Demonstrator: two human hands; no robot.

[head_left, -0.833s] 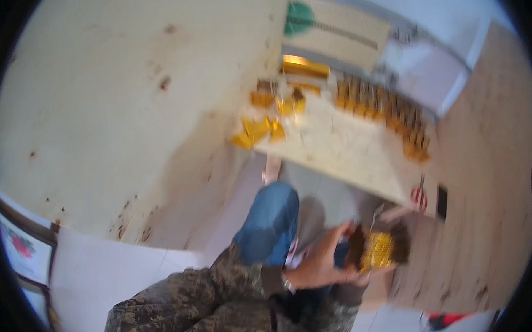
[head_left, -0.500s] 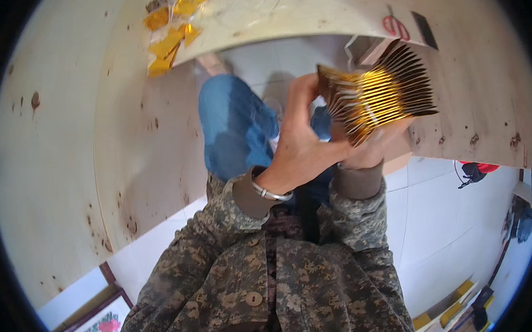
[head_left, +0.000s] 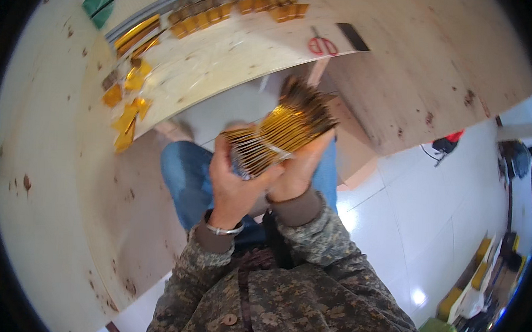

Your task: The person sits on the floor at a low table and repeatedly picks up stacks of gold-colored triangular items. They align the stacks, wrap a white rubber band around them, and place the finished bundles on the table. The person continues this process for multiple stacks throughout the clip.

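Note:
A fanned stack of folded gold foil paper (head_left: 288, 126) is between my two hands, above my lap. Its many thin layers spread at both ends and are drawn in at the middle, where a pale band crosses. My left hand (head_left: 236, 187) grips the near left end, thumb toward the front and fingers at the side. Under the right side of the stack lies my right hand (head_left: 304, 169), supporting it from below; most of its fingers are hidden.
On the wooden table (head_left: 223, 54) are red-handled scissors (head_left: 323, 46) and a black strip (head_left: 353, 37). Loose gold foil pieces (head_left: 125, 123) lie at the left, and rows of folded gold pieces (head_left: 204, 20) at the back. A cardboard box (head_left: 351, 147) stands below the table's edge.
The stack has turned in my hands and is lower and further left in the picture. The view has shifted too, bringing the rows of gold pieces at the back into sight.

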